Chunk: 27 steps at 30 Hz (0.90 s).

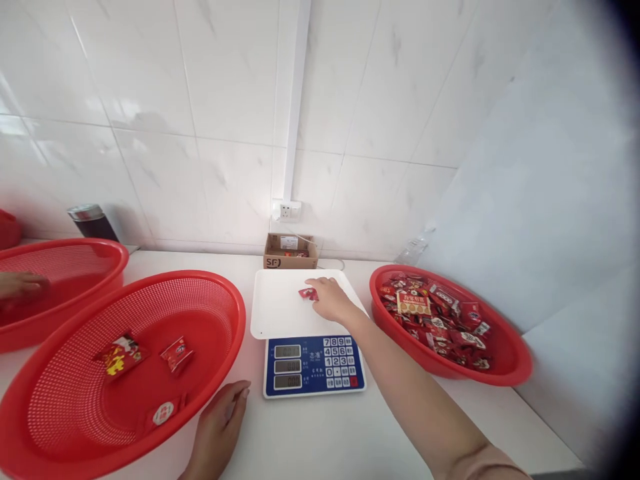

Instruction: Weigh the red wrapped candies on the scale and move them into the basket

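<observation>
My right hand reaches over the white weighing pan of a digital scale. Its thumb and fingers close on a small red wrapped candy at the pan's surface. My left hand rests on the table between the scale and a large red basket; its fingers are loosely bent and apart, holding nothing. In that basket lie a red and yellow packet, a small red packet and another red packet. The scale's blue keypad panel faces me, its display digits faint.
At right, a red basket holds many red snack packets. Behind the scale stands a small cardboard box. Another person's hand is in a red basket at far left. A dark flask and a clear bottle stand near the wall.
</observation>
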Each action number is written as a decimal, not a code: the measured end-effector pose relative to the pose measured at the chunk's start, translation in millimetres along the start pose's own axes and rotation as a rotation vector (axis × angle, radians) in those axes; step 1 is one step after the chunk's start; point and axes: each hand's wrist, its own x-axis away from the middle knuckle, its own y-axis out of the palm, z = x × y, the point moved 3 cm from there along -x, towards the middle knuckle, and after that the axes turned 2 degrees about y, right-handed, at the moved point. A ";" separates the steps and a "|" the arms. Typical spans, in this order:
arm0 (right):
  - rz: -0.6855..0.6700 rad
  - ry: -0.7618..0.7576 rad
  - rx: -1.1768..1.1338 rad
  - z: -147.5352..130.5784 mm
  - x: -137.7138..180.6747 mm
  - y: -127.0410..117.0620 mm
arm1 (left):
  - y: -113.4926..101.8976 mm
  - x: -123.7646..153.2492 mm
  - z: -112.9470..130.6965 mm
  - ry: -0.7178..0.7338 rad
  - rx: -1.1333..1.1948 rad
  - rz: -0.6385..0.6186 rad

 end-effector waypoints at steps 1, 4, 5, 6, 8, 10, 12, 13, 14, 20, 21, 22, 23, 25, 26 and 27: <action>-0.022 -0.010 0.007 -4.0 -6.0 2.2 | -0.3 -0.1 0.2 -0.004 0.001 0.002; -0.072 -0.009 0.017 -8.8 -17.7 7.5 | -0.8 -0.8 1.8 -0.010 0.006 0.008; -0.073 -0.007 0.016 -8.2 -19.5 8.2 | -0.8 -0.9 2.4 -0.012 0.010 0.007; -0.072 -0.007 0.014 -7.1 -20.4 8.4 | -0.8 -1.0 2.9 -0.014 0.014 0.007; -0.061 0.004 0.009 -5.0 -20.2 6.8 | -0.5 -1.1 3.3 -0.018 0.028 0.004; -0.039 0.019 0.004 -7.6 -18.6 2.8 | 0.0 -1.2 2.9 -0.019 0.042 0.000; 0.005 0.004 -0.027 -20.9 -16.6 -3.5 | 0.3 -1.5 2.1 -0.011 0.045 0.002; 0.034 -0.027 -0.061 -32.7 -15.4 -7.1 | 0.3 -1.6 1.6 -0.009 0.043 0.005; 0.073 -0.081 -0.124 -47.7 -13.9 -11.1 | 0.3 -1.9 0.9 -0.010 0.040 0.008; 0.105 -0.522 -0.410 -137.1 3.4 -25.6 | -0.2 -3.7 -2.6 -0.062 0.048 -0.015; 0.102 -0.532 -0.410 -137.6 5.8 -26.4 | -0.7 -4.1 -3.1 -0.072 0.046 -0.013; 0.118 -0.517 -0.413 -131.3 7.6 -27.4 | -1.2 -4.4 -3.7 -0.081 0.043 -0.011; 0.149 -0.485 -0.422 -118.2 9.1 -28.9 | -1.6 -4.8 -4.4 -0.090 0.040 -0.009; 0.232 -0.386 -0.438 -74.6 13.0 -33.2 | -1.9 -5.5 -6.8 -0.106 0.041 -0.010; 0.271 -0.305 -0.423 -45.7 16.3 -36.0 | -1.7 -6.0 -8.3 -0.114 0.044 -0.014; 0.290 -0.203 -0.383 -13.8 21.0 -38.9 | -1.4 -6.5 -10.1 -0.122 0.049 -0.020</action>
